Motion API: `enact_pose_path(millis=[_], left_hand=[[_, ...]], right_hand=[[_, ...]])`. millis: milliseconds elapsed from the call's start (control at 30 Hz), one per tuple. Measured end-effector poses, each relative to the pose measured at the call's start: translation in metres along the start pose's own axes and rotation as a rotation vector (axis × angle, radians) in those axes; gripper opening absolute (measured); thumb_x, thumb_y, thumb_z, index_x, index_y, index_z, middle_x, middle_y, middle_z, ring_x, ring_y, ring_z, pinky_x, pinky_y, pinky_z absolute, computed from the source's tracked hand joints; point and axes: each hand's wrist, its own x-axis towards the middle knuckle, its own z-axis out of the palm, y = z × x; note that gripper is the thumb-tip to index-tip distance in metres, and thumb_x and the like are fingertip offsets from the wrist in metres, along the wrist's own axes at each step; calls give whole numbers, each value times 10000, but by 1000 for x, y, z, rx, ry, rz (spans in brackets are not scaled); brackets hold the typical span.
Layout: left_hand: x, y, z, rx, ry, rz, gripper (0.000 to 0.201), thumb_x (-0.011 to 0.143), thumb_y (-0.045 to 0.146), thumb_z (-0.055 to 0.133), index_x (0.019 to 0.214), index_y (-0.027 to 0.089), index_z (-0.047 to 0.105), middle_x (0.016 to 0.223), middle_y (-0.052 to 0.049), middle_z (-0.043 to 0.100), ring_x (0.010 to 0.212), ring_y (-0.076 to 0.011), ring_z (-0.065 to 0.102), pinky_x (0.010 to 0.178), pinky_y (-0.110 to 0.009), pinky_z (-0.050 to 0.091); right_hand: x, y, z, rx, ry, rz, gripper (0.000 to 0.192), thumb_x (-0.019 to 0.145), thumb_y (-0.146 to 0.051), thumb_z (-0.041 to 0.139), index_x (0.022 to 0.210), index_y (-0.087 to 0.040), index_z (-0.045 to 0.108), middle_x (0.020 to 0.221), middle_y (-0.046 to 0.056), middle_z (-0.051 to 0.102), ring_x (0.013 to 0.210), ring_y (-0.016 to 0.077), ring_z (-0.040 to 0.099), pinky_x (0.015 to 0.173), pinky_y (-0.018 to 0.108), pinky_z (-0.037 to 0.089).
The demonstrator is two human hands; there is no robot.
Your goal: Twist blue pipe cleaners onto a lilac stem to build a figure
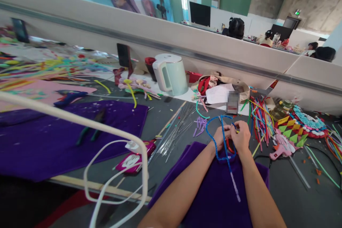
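Observation:
Over a folded purple cloth (208, 188), my left hand (220, 138) and my right hand (241, 137) meet with fingers pinched. Both grip a blue pipe-cleaner shape (222, 133), bent into a rounded outline with a straight strand through its middle. A pale, whitish pipe-cleaner tail (235, 187) hangs from its lower end toward me. A red-and-black looped thing (229, 146) shows between my hands; its kind is unclear, and my fingers partly hide it. Short purple pipe-cleaner pieces (200, 126) lie just left of my left hand.
Thin metal wires (175, 133) and a magenta package (136, 158) lie to the left. A pink glue gun (283, 145) and coloured pipe cleaners (261, 119) are on the right. A pale green kettle (177, 74) stands behind. A white tubular frame (107, 123) crosses the left foreground.

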Motion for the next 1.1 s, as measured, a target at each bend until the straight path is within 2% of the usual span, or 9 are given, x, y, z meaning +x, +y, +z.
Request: enact_pose_path(millis=[133,267,367,533,633,733,833,967,1100], left_hand=[[3,0,-1,-2,45,-27,271,494,269,825,613,104,645,497,20,562,451,-68,505,487,-187,385],[6,-2,-5,4,40,-19,286,495,272,830,660,106,666,551,3,600,493,-84,540,520,-203,413],[7,-5,-9,-9,42,-21,305,489,261,838,689,104,671,607,-16,636,531,-96,567,546,-211,437],[8,-6,-9,-70,44,-53,292,478,216,845,677,101,664,605,-10,640,535,-89,578,553,-201,450],[7,-6,-8,-81,19,-54,287,486,210,843,685,96,669,641,-23,658,573,-108,604,584,-221,471],[7,-6,-8,-88,16,-57,283,492,200,840,695,95,674,671,-37,674,610,-127,623,613,-240,482],[7,-6,-9,-91,45,-56,272,494,192,839,690,97,676,647,-31,667,588,-114,612,588,-221,468],[9,-7,-11,-52,84,-49,278,486,203,842,685,102,678,598,-24,648,562,-113,601,548,-213,450],[9,-7,-12,-15,94,-46,288,476,221,844,679,107,676,573,-15,634,520,-107,578,539,-229,449]], right_hand=[[1,3,0,119,19,105,131,795,-317,523,725,-207,512,721,15,542,729,166,488,690,277,377],[3,6,1,483,-92,271,257,782,-419,537,647,-207,482,583,-35,447,572,121,416,547,237,346],[5,8,2,717,-143,369,304,741,-440,586,609,-198,461,563,-47,411,545,99,385,510,216,327],[7,14,3,981,-242,573,279,705,-415,623,607,-187,495,593,-31,492,534,98,437,516,223,362],[7,18,6,1056,-270,668,256,674,-391,646,600,-188,509,567,-37,498,490,94,434,491,228,358],[6,19,10,1042,-269,682,268,671,-414,650,605,-192,515,538,-48,491,464,93,426,481,233,353],[4,17,12,929,-200,586,276,715,-451,615,668,-191,536,573,-44,510,503,101,450,513,237,374],[3,15,9,571,-46,402,252,740,-434,609,780,-194,544,653,-24,545,589,123,490,579,245,400],[3,12,2,241,-19,210,195,809,-391,545,777,-202,583,737,23,577,713,162,509,681,280,396]])
